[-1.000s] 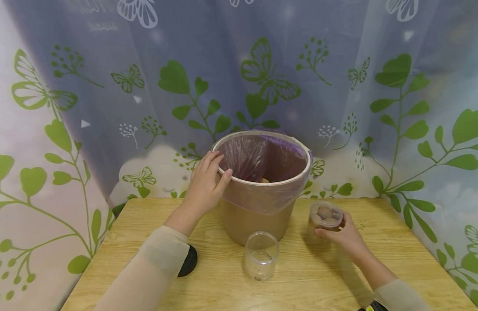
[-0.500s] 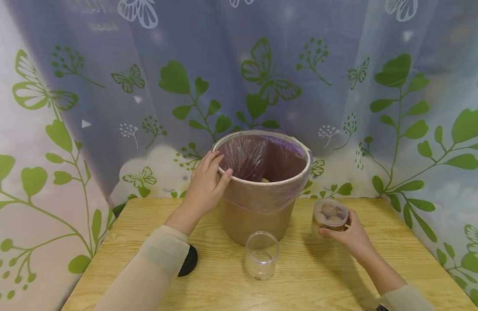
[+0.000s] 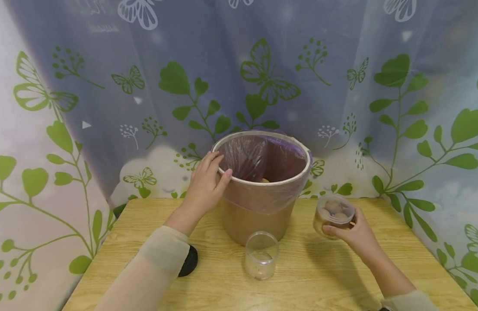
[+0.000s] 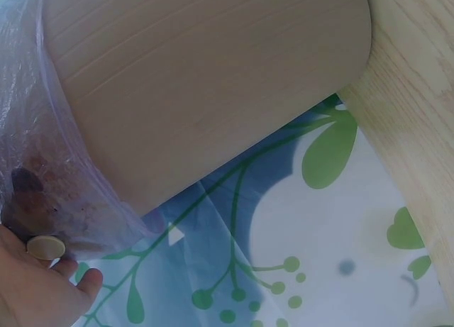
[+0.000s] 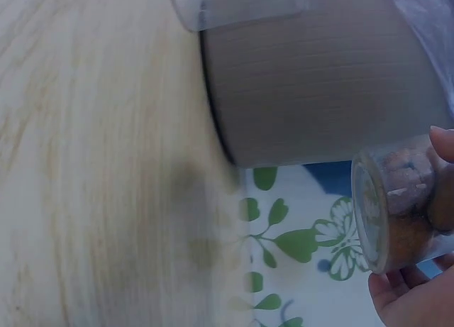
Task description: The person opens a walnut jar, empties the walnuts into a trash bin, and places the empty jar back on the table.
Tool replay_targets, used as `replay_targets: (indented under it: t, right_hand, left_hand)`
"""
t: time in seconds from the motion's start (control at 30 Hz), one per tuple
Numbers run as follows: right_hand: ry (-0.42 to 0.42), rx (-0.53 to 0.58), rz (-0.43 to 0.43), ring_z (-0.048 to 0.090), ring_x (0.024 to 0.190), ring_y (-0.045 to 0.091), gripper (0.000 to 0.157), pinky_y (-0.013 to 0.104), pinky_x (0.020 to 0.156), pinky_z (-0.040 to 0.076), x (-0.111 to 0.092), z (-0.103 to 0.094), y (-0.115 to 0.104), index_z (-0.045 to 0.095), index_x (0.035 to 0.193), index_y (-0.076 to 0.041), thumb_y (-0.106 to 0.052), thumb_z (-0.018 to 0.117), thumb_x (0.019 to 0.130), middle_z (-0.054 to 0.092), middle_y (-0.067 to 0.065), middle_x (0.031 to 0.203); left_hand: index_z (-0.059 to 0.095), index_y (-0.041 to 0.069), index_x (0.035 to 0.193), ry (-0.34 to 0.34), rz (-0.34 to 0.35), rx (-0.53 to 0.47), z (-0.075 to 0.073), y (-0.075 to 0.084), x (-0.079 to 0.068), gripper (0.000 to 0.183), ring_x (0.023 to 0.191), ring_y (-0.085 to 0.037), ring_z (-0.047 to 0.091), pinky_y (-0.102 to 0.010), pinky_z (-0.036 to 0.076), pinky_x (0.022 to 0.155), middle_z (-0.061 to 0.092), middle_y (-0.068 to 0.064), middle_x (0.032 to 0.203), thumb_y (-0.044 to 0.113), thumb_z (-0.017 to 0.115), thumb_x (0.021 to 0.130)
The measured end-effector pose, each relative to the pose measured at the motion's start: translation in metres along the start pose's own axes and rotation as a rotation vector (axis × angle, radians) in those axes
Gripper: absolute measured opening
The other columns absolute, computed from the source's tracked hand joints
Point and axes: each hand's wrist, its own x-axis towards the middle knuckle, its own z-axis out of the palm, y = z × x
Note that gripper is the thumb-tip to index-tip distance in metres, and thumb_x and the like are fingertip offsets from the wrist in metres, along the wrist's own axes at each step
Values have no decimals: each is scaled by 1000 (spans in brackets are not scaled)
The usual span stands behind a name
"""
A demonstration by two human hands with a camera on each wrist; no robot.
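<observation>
In the head view, a beige bin (image 3: 258, 216) lined with a translucent purple bag (image 3: 246, 155) stands at the table's middle. My left hand (image 3: 205, 183) holds its left rim, with the thumb over the front edge; the left wrist view has the hand (image 4: 42, 288) at its lower left corner. To the right of the bin, my right hand (image 3: 357, 235) grips a clear plastic jar (image 3: 327, 224) above the table. Round brown lumps (image 3: 334, 207) fill it; their kind is unclear. The right wrist view has the jar (image 5: 372, 213) at its right edge.
A second clear jar (image 3: 262, 259) stands on the wooden table (image 3: 301, 280) in front of the bin. Beside the left forearm lies a black round object (image 3: 188, 261), partly covered by the sleeve. A patterned curtain (image 3: 208, 65) hangs behind the table.
My right hand has moved slightly to the right with the jar and lifted it a little, turning its top more toward me. The left hand and the bin have stayed in place.
</observation>
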Motion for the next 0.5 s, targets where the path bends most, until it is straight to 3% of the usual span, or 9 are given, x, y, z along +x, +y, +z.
replay_targets:
  t: [0.23, 0.5]
  right_hand:
    - [17, 49, -58, 38, 131, 34, 97, 22, 84, 49, -5, -3, -12, 13, 158, -6, -24, 78, 89, 34, 18, 149]
    - [30, 15, -60, 36, 134, 41, 98, 20, 81, 46, -12, -9, -25, 13, 157, -5, -27, 79, 88, 33, 20, 150]
  left_hand:
    - [41, 0, 149, 7, 3, -5, 1, -1, 0, 73, 151, -33, 18, -61, 18, 116, 33, -15, 158, 57, 29, 106]
    - [41, -1, 149, 14, 10, -3, 3, -3, 1, 74, 151, -32, 18, -61, 19, 116, 32, -15, 158, 58, 27, 106]
